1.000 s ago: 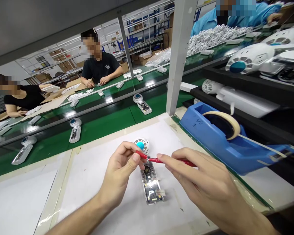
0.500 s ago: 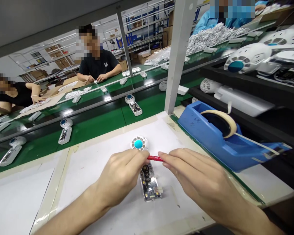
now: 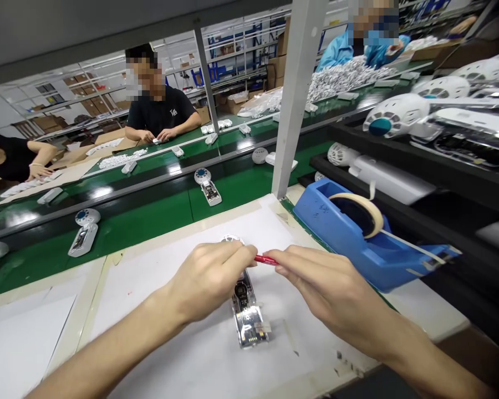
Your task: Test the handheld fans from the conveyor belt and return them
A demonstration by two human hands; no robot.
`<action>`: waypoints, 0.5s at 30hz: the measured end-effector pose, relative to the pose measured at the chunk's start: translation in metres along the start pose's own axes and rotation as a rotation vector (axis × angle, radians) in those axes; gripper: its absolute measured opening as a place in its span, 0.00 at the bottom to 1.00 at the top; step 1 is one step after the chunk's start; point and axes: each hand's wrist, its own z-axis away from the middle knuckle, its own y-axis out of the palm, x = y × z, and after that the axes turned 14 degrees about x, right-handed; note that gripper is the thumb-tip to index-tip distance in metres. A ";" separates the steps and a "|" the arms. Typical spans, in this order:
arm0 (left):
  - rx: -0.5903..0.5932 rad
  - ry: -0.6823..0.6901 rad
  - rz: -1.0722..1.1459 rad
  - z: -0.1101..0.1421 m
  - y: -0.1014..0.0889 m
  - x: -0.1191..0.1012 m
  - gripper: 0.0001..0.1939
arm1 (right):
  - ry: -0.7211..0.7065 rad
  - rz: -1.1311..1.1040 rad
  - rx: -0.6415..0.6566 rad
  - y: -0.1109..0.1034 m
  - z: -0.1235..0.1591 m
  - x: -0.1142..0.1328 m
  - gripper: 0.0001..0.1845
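The left hand (image 3: 216, 274) had rolled over since a second before, its back now up where the thumb and the fingers' inner side had shown. In its grip and the right hand's (image 3: 332, 288), the red tool (image 3: 266, 259), earlier bent at the join between its two pieces, now showed only as a short stretch between the fingertips. The left hand had also come to cover most of the round head (image 3: 233, 239), blue centre included.

Along the green belt (image 3: 158, 208), the open white devices (image 3: 208, 187) had slid further left, and a round white part (image 3: 259, 155) had come out past the grey post (image 3: 298, 94). The far right worker in blue (image 3: 336, 52) had drawn in an outstretched arm; the far left worker in black (image 3: 0, 158) had lowered a raised hand to the white pieces (image 3: 29, 184).
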 end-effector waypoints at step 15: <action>0.248 -1.294 0.357 -0.079 0.012 0.199 0.30 | 0.686 0.499 0.295 -0.002 -0.065 -0.044 0.17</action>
